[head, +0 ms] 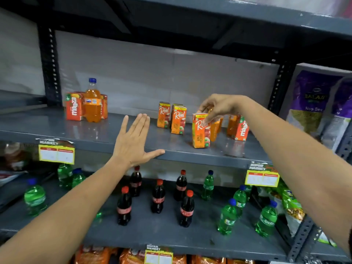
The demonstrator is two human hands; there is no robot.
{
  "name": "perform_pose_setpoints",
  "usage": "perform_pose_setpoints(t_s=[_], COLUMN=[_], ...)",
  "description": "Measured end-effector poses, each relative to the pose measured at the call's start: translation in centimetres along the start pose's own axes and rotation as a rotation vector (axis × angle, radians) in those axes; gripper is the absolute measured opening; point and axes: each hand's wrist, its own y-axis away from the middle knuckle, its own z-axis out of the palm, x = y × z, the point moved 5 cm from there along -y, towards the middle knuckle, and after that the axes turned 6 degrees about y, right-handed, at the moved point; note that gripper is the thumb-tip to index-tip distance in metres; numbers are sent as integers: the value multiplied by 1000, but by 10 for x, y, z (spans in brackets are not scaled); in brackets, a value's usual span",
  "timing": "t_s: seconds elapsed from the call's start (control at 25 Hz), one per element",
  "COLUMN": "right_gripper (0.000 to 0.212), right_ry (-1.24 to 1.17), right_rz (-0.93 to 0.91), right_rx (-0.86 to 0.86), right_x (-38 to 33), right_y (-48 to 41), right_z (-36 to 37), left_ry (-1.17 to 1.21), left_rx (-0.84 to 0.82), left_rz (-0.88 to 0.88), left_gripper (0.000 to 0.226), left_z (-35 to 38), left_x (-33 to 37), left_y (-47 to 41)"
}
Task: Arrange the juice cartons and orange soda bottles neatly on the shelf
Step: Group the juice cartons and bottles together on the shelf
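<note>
On the grey middle shelf (pixel 57 128), an orange soda bottle (pixel 92 102) with a blue cap stands at the left among red Maaza cartons (pixel 74 107). Two orange Real juice cartons (pixel 171 118) stand mid-shelf. My right hand (pixel 219 106) pinches the top of a third Real carton (pixel 201 133) near the shelf's front. Behind it sits something orange, partly hidden by my fingers, and another Maaza carton (pixel 240 128) stands to the right. My left hand (pixel 134 141) lies flat and open on the shelf's front edge, holding nothing.
The shelf below holds several cola bottles (pixel 158 197) and green soda bottles (pixel 227 218). Purple snack bags (pixel 312 103) fill the bay to the right. Yellow price tags (pixel 56 154) hang off the shelf edge. An upper shelf (pixel 190 25) sits overhead.
</note>
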Motion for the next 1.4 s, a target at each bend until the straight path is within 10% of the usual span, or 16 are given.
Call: perform_pose_setpoints(t_s=[0.84, 1.4], right_gripper=[53, 17], right_ry=[69, 556], right_rz=[-20, 247], right_rx=[486, 532], right_x=[-54, 142], right_y=[-77, 49], right_z=[44, -15], left_ry=[48, 183], left_rx=[58, 76], left_rz=[57, 149], left_gripper=[111, 103], left_z=[9, 20], left_x=[-11, 178], left_y=[1, -27])
